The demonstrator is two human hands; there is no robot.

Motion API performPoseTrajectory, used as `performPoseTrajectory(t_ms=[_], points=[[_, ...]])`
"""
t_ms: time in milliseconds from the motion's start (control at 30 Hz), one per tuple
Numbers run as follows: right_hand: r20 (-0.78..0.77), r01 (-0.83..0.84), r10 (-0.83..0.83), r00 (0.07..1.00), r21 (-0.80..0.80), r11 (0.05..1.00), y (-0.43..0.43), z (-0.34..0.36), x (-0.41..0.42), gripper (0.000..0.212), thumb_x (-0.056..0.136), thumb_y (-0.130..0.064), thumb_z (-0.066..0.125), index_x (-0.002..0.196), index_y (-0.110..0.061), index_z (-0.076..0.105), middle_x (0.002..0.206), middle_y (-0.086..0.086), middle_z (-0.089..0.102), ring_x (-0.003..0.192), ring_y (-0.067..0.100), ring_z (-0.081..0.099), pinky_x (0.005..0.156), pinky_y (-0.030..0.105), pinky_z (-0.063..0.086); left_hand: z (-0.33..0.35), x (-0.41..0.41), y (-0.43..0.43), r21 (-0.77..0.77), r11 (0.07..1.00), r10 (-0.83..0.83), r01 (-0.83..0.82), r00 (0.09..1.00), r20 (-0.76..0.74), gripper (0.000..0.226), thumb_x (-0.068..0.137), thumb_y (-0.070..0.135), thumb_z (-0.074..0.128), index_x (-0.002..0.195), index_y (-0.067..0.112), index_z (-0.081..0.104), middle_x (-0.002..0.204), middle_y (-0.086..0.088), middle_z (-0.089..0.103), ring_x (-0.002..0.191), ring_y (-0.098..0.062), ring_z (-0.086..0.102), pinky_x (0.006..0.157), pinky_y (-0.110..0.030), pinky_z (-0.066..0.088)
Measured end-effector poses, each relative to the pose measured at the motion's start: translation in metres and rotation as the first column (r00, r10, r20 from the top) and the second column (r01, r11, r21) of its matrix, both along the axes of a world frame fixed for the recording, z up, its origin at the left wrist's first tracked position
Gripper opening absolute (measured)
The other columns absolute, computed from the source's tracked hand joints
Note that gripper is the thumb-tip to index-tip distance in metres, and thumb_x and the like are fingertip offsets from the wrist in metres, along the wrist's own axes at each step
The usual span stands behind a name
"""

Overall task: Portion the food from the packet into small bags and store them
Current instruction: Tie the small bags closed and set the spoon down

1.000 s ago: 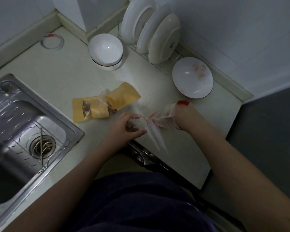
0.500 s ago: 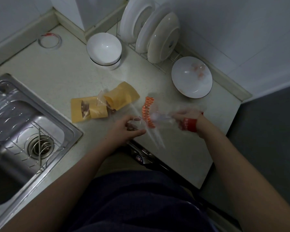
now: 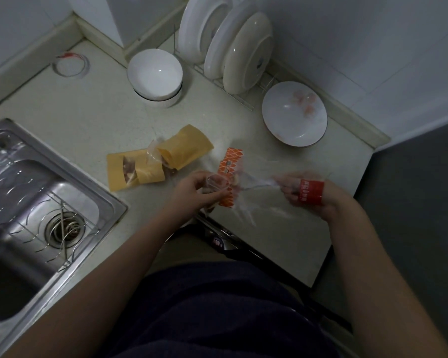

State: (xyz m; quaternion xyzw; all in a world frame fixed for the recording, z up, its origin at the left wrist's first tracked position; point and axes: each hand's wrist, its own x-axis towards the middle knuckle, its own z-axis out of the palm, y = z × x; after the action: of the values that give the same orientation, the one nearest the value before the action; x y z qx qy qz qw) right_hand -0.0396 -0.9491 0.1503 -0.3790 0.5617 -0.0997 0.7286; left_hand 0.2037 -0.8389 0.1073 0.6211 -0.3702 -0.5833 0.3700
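plastic bags (image 3: 246,180), thin, limp and slippery, hang stretched between both hands just right of the yellow packet (image 3: 184,149); left hand (image 3: 195,191) pinches the orange header, right hand (image 3: 304,193) pulls the film.

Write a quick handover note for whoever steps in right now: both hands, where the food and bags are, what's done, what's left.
Left hand: gripping a small clear bag with a dark bit of food inside, above the counter edge.
Right hand: pinching a thin clear bag stretched out from the orange-patterned bag pack; a red band sits across the hand.
Two yellow packets lie open on the counter, near the sink; one shows food through its window.
White bowl by the dish rack holds a few pinkish pieces.
Done: one portion bagged, it seems.
Left: close that bag, portion the rest, store everything.
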Motion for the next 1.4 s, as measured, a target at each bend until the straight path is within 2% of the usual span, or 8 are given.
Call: performPoseTrajectory(t_ms=[200, 400, 633, 767, 900, 1067, 1233, 1400], points=[[-0.092, 0.123, -0.130, 0.987, -0.083, 0.989, 0.003, 0.023, -0.009, 0.007, 0.087, -0.007, 0.064, 0.090, -0.010, 0.068, 0.058, -0.004, 0.063, 0.045, 0.003, 0.058, 0.040, 0.014, 0.044, 0.001, -0.008, -0.011, 0.028, 0.999, 0.021, -0.020, 0.999, -0.047, 0.036, 0.082, 0.015, 0.075, 0.113, 0.002, 0.065, 0.107, -0.011, 0.071, 0.101, -0.023, 0.068, 0.091, -0.040, 0.055], [-0.270, 0.110, -0.183, 0.945, -0.264, 0.958, 0.001, 0.050, -0.035, 0.025, 0.093, -0.002, 0.049, 0.075, -0.011, 0.064, 0.045, -0.005, 0.059, 0.043, 0.006, 0.058, 0.042, 0.014, 0.043, -0.007, -0.012, -0.028, 0.053, 0.998, -0.029, 0.032, 0.998, -0.055, 0.049, 0.069, 0.033, 0.079, 0.108, 0.006, 0.067, 0.102, -0.009, 0.073, 0.097, -0.021, 0.070, 0.091, -0.043, 0.055], [-0.168, 0.379, -0.478, 0.862, -0.413, 0.828, 0.003, 0.074, -0.053, 0.018, 0.090, -0.015, 0.060, 0.075, -0.015, 0.069, 0.043, -0.008, 0.054, 0.051, 0.006, 0.066, 0.039, 0.011, 0.037, -0.026, -0.027, -0.046, 0.061, 0.994, -0.082, 0.086, 0.995, -0.058, 0.055, 0.064, 0.044, 0.081, 0.105, 0.010, 0.068, 0.093, -0.006, 0.073, 0.082, -0.017, 0.070, 0.077, -0.038, 0.056], [-0.088, 0.520, -0.614, 0.784, -0.446, 0.728, 0.003, 0.078, -0.058, 0.013, 0.093, -0.016, 0.057, 0.082, -0.015, 0.064, 0.042, -0.009, 0.049, 0.051, 0.006, 0.066, 0.040, 0.012, 0.039, -0.037, -0.035, -0.058, 0.089, 0.991, -0.099, 0.100, 0.995, -0.006, 0.053, 0.072, 0.037, 0.083, 0.115, 0.010, 0.066, 0.111, -0.009, 0.071, 0.097, -0.024, 0.069, 0.092, -0.049, 0.054], [-0.030, 0.579, -0.676, 0.736, -0.489, 0.652, 0.006, 0.080, -0.055, 0.015, 0.092, -0.016, 0.059, 0.078, -0.015, 0.066, 0.043, -0.008, 0.050, 0.048, 0.007, 0.062, 0.040, 0.015, 0.038, -0.034, -0.041, -0.066, 0.000, 0.986, -0.164, 0.165, 0.984, 0.064, 0.053, 0.076, 0.033, 0.081, 0.123, 0.016, 0.061, 0.151, 0.003, 0.040, 0.120, -0.018, 0.056, 0.085, -0.029, 0.054], [0.024, 0.620, -0.702, 0.711, -0.492, 0.611, 0.009, 0.083, -0.048, 0.015, 0.091, -0.017, 0.060, 0.077, -0.016, 0.066, 0.045, -0.007, 0.051, 0.047, 0.007, 0.059, 0.041, 0.014, 0.037, -0.022, -0.046, -0.061, -0.165, 0.981, -0.098, 0.102, 0.995, 0.027, 0.060, 0.076, 0.025, 0.081, 0.126, 0.038, 0.050, 0.135, 0.004, 0.056, 0.105, 0.002, 0.060, 0.077, -0.015, 0.052], [0.063, 0.621, -0.661, 0.748, -0.419, 0.663, 0.013, 0.085, -0.037, 0.011, 0.090, -0.016, 0.062, 0.086, -0.010, 0.070, 0.046, -0.006, 0.050, 0.047, 0.009, 0.057, 0.040, 0.015, 0.038, -0.002, -0.047, -0.061, -0.274, 0.956, -0.089, 0.109, 0.992, 0.084, 0.052, 0.076, 0.027, 0.081, 0.123, 0.017, 0.061, 0.133, 0.014, 0.052, 0.109, -0.005, 0.060, 0.086, -0.014, 0.050], [-0.068, 0.339, -0.448, 0.891, -0.556, 0.759, 0.025, 0.086, -0.012, 0.026, 0.091, -0.020, 0.062, 0.069, -0.006, 0.066, 0.046, -0.005, 0.050, 0.046, 0.010, 0.055, 0.043, 0.017, 0.039, 0.024, -0.043, -0.056, -0.401, 0.908, -0.034, 0.122, 0.975, 0.221, 0.047, 0.076, 0.017, 0.082, 0.118, 0.010, 0.063, 0.134, 0.004, 0.050, 0.098, 0.013, 0.055, 0.082, -0.006, 0.045]])
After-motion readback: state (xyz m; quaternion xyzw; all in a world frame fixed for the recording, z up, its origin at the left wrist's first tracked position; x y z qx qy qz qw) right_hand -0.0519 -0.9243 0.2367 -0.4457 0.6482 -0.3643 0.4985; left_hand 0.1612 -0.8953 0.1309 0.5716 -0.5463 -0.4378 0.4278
